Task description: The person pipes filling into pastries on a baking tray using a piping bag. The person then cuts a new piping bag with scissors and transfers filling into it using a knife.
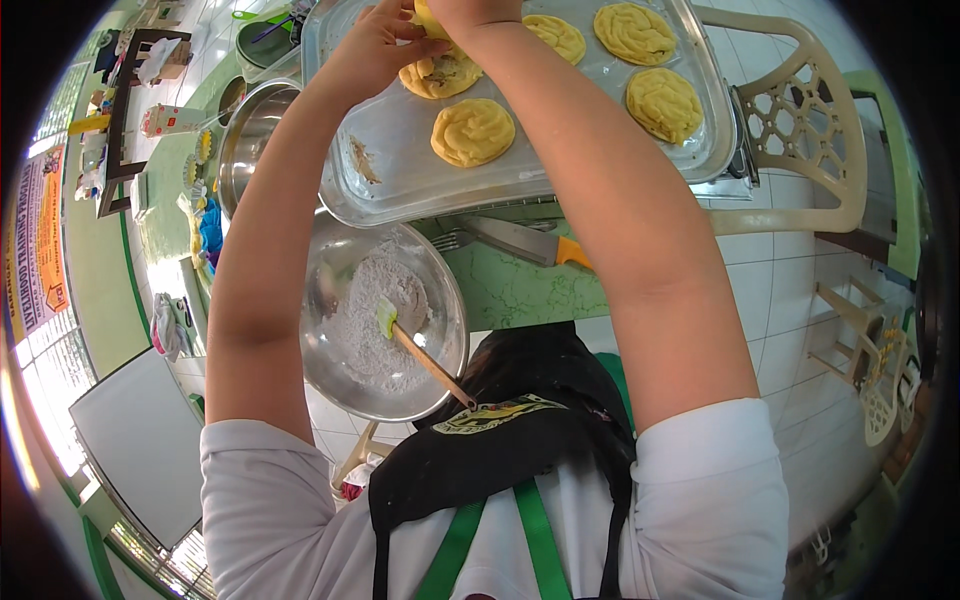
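At the top edge, my left hand grips a yellow piece of pastry above a round coiled pastry on a metal tray. My right hand is beside it, its fingers cut off by the frame. Other coiled pastries lie on the tray, one near the front and some at the right. Below the tray, a steel bowl of white powder holds a wooden-handled spatula. A knife with a yellow handle and a fork lie under the tray's front edge.
Another steel bowl and green containers stand at the left of the green marbled table. A plastic chair is beside the table at right, with more chairs beyond. A dark-framed table stands far left.
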### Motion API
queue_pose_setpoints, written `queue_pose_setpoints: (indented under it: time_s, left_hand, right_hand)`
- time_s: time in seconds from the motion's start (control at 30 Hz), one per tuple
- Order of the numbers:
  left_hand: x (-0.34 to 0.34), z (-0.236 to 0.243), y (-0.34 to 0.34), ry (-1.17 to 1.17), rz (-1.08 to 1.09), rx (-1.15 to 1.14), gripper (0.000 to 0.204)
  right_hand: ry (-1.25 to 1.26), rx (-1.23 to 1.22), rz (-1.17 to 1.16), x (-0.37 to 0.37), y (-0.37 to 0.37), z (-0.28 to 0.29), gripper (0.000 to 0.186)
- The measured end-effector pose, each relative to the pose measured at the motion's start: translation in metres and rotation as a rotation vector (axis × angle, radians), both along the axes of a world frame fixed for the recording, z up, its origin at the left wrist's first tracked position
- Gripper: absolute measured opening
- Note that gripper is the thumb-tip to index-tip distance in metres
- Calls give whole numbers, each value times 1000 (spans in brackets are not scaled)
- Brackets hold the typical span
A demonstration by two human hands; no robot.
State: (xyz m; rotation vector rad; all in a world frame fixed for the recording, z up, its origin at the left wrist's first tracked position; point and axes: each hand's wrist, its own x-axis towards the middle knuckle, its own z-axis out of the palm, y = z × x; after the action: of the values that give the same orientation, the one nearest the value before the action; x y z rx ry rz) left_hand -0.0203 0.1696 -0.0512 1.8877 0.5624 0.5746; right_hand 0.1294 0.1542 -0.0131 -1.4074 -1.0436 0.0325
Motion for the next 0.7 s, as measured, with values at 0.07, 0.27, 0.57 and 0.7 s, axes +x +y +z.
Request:
queue_pose_setpoints:
  time_s: [0.07, 0.27, 0.57, 0.7]
  left_hand:
    - [-1, 2, -3, -283, -198, 80, 57]
    - [1, 0, 2, -296, -225, 77, 59]
    - [26, 32, -29, 241, 286, -52, 32]
    - [6, 26, -30, 431, 282, 295, 43]
  right_hand:
    - [-90, -317, -14, -4, -7, 12, 67]
    - [-24, -54, 95, 2, -1, -6, 66]
    - [38, -213, 8, 15, 4, -9, 64]
    - [323, -35, 93, 30, -9, 12, 64]
